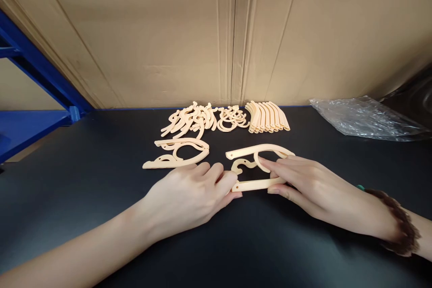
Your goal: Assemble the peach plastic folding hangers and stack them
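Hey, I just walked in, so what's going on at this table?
A person is holding a cream frame over a black table. The left hand pinches the lower arm's end by a small hook; the right hand grips the opposite side. A similar frame lies to the left. Behind are loose cream parts, and a clear plastic bag lies to the right.

Near tabletop (243,243) open, pale piles (202,118) behind

Black counter (118,137), bearing: beige hanger assembly (184,161); curved pieces (191,119), heaped; hooks (235,112), piled; bent bars (268,118), aligned; clear plastic bag (364,119).
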The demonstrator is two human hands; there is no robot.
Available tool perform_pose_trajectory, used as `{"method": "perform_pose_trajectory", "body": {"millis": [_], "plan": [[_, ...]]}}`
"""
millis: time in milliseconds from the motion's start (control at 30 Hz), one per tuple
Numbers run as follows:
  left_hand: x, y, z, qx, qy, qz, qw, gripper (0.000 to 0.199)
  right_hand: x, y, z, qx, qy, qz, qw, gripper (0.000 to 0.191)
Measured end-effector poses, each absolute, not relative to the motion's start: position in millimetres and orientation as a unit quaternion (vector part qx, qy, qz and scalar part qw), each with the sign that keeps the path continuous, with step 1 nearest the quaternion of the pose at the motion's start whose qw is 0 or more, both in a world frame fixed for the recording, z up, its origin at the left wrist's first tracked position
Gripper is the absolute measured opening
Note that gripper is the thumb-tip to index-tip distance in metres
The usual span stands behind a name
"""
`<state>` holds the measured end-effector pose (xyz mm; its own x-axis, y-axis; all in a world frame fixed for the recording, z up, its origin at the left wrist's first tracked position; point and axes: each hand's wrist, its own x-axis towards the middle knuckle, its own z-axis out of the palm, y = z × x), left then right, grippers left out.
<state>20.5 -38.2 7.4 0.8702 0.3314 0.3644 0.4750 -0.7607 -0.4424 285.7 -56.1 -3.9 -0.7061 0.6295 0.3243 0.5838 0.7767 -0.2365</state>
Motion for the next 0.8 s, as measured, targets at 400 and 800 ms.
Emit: {"method": "perform_pose_trajectory", "body": {"millis": [400, 800], "plan": [[18.7, -35.1, 1.3, -0.929, -0.211, -0.184, 0.245, 0.033, 285.5, -57.1, 0.1, -0.334, -0.923, 0.076, 0.174, 0.038], [19.3, -38.6, 4.1, -0.93, -0.201, -0.189, 0.241, 0.033, 286.2, -56.4, 2.7, -0.357, -0.907, 0.134, 0.177, 0.04]]}}
